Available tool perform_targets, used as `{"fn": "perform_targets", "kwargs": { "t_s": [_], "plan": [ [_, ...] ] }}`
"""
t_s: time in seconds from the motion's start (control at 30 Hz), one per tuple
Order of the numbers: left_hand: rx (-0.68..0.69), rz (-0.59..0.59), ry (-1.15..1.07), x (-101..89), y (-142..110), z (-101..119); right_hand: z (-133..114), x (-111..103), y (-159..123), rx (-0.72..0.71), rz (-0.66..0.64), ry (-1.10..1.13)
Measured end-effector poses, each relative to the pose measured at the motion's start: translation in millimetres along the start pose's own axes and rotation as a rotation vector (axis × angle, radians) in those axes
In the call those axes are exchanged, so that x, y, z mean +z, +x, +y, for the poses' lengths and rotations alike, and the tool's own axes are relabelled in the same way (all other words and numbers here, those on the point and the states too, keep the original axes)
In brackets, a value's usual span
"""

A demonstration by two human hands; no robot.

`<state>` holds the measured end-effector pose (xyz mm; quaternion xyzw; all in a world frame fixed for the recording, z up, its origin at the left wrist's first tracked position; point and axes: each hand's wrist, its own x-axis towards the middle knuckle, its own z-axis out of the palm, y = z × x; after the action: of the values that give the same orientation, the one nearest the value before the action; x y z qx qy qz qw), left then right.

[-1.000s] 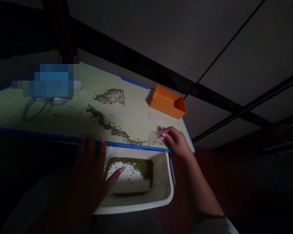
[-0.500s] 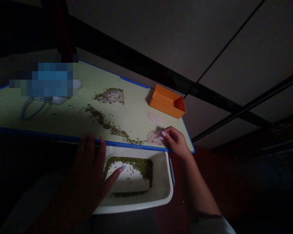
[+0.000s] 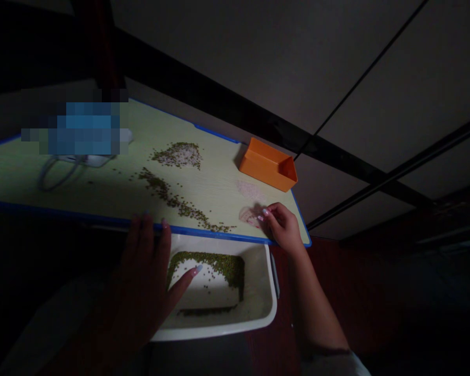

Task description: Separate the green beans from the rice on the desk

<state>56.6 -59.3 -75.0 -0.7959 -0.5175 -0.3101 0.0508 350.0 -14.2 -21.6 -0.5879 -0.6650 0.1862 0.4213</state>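
Observation:
My right hand (image 3: pixel 284 225) pinches a see-through, pinkish rounded piece (image 3: pixel 251 215), perhaps plastic, at the table's front right edge. Its exact kind I cannot make out. My left hand (image 3: pixel 147 266) is open and in shadow, fingers spread at the table edge, thumb over a white tub (image 3: pixel 219 332). Green beans (image 3: pixel 230 267) lie along the tub's bottom. On the pale table top (image 3: pixel 219 177), a band of green beans (image 3: pixel 168 198) runs down to the blue front edge. Behind it sits a heap of green beans mixed with white grains (image 3: pixel 180 154).
An orange open box (image 3: pixel 268 164) stands at the table's back right, with a thin patch of pale grains (image 3: pixel 250 189) before it. At the left are a blurred-out blue object (image 3: pixel 86 128) and a looped cable (image 3: pixel 58 177). Dark panelling (image 3: pixel 235 99) rises behind.
My right hand has shifted only slightly, and the see-through piece has tilted back and forth in its fingers. My left hand, the beans and the tub have stayed in place.

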Motion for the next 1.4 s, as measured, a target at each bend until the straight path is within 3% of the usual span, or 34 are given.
{"fn": "perform_targets", "kwargs": {
  "t_s": [0.23,0.5,0.77,1.07,1.4],
  "plan": [
    [-0.011,-0.009,0.002,0.1,1.1,1.7,-0.9,1.3,-1.2,0.008,-0.101,0.022],
    [-0.014,-0.008,0.000,-0.5,1.3,2.1,1.6,-1.0,-2.4,0.014,-0.110,0.124],
    [-0.012,0.026,-0.013,4.8,0.3,0.4,1.6,1.2,-0.2,-0.004,-0.085,0.091],
    [-0.024,-0.004,-0.029,3.0,0.3,0.0,4.4,0.0,2.3,-0.078,-0.146,0.034],
    [-0.018,0.007,-0.022,1.5,-0.1,0.1,3.8,-1.2,-0.5,-0.052,-0.173,0.085]
  ]
}}
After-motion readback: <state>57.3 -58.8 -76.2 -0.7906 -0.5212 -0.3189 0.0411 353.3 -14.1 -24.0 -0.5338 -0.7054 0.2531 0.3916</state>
